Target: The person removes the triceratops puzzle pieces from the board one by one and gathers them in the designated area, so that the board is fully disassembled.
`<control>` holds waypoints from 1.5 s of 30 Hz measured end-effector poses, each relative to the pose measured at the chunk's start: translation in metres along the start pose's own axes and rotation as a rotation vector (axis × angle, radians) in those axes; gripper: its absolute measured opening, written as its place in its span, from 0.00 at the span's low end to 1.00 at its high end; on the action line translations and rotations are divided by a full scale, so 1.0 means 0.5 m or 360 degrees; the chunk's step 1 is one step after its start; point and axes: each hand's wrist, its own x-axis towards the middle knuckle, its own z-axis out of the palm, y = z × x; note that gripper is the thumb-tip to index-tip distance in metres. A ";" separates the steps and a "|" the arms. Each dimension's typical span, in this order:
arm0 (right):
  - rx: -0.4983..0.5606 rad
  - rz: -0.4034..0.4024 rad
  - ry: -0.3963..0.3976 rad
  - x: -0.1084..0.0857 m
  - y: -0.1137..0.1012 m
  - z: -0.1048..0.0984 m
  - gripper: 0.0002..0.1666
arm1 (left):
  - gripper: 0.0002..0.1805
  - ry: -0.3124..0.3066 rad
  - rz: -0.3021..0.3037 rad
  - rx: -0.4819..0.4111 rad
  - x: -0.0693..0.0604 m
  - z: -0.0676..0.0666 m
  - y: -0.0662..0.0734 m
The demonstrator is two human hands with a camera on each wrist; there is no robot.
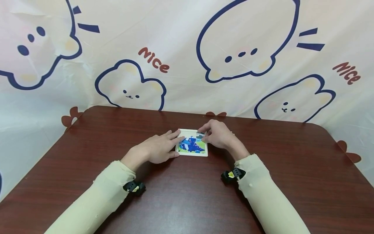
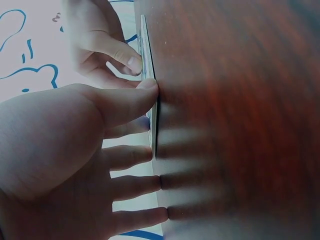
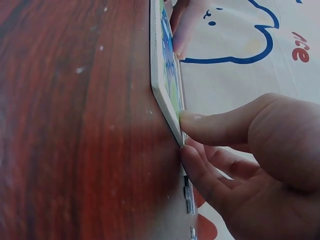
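The puzzle [image 1: 191,147] lies flat on the table [image 1: 175,201]. Left hand [image 1: 159,148], fingers spread and straight, rests on its left edge; right hand [image 1: 219,134], fingers bent, pinches a piece [image 1: 200,135] at its far right corner.

Right hand [image 3: 272,150]: thumb on face of white-rimmed picture board [image 3: 159,75], near its corner; one finger against that corner. Board flat on reddish-brown worktop [image 3: 90,125], blue and green print foreshortened. Left hand [image 3: 187,27] cropped, at board's face. Thin pieces [image 3: 189,197] near right fingers, detail unclear. White backdrop [image 3: 225,85], blue outlines, red lettering.
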 end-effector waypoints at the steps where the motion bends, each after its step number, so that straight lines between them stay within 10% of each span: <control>1: 0.0012 0.0012 0.0001 0.000 0.000 0.001 0.19 | 0.39 0.0000 0.0001 0.0001 0.000 0.000 0.000; 45: 0.0058 0.0112 0.0109 0.012 -0.015 0.022 0.15 | 0.39 0.0010 -0.0014 0.0018 -0.002 0.002 -0.001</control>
